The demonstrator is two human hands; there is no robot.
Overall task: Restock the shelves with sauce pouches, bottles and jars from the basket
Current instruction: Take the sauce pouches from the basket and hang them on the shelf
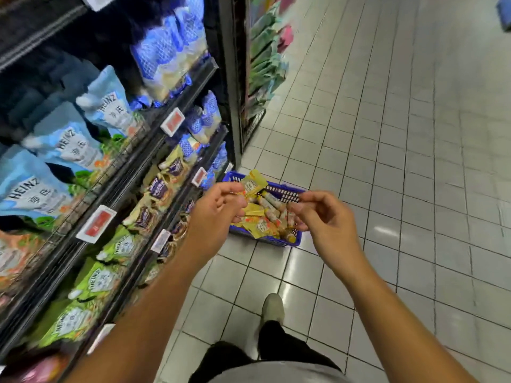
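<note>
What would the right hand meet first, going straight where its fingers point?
The right hand would probably meet the small yellow sauce pouch pinched by the left hand; depth unclear.

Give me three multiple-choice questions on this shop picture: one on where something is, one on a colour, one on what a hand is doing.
1. Where is the basket? A on a shelf; B on the tiled floor; C on a trolley.
2. What colour is it? A red; B blue; C green.
3. The left hand: A pinches a yellow pouch; B rests on a shelf; C hangs empty.
Answers: B, it stands on floor tiles beside the shelves; B, its rim and walls are blue; A, it pinches the pouch above the basket.
</note>
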